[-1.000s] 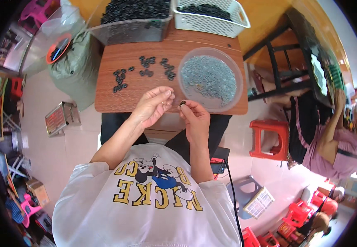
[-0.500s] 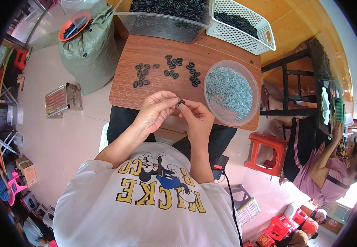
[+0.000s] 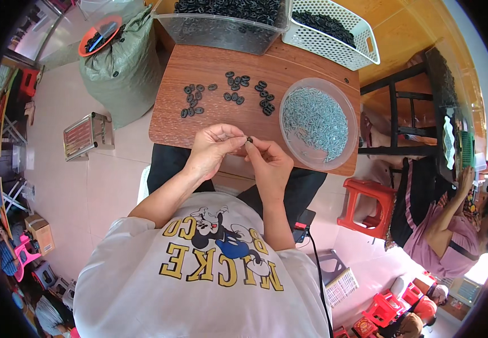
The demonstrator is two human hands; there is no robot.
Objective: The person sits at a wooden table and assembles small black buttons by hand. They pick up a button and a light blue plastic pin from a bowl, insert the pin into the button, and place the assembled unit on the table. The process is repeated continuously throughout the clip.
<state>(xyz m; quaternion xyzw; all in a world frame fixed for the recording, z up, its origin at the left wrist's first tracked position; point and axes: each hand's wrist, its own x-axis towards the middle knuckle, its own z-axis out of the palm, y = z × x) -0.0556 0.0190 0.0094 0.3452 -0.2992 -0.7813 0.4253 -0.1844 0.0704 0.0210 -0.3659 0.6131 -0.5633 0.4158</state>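
Above the table's near edge my two hands meet fingertip to fingertip. My left hand point(image 3: 211, 151) pinches a small dark piece point(image 3: 249, 139) between thumb and fingers. Opposite it, my right hand point(image 3: 272, 162) grips the same piece, its thumb laid over the near side. Fingertips cover most of the piece, so its exact shape is hidden. Beyond the hands, small black oval pieces with holes lie in loose groups: one at left point(image 3: 199, 110), one in the middle point(image 3: 245, 78), one at right point(image 3: 266, 111). A round clear tub point(image 3: 318, 165) of small silvery-blue screw-like pins stands right of my right hand.
Along the wooden table's point(image 3: 168, 127) far edge are a clear bin point(image 3: 221, 35) and a white perforated basket point(image 3: 328, 52), both holding black pieces. A sack point(image 3: 114, 84) bears an orange bowl point(image 3: 88, 52). Right stand a red stool point(image 3: 362, 222) and a co-worker point(image 3: 438, 242).
The view has shifted slightly. Both hands stay together at the small dark piece, with only slight finger movement. The groups on the table look the same.
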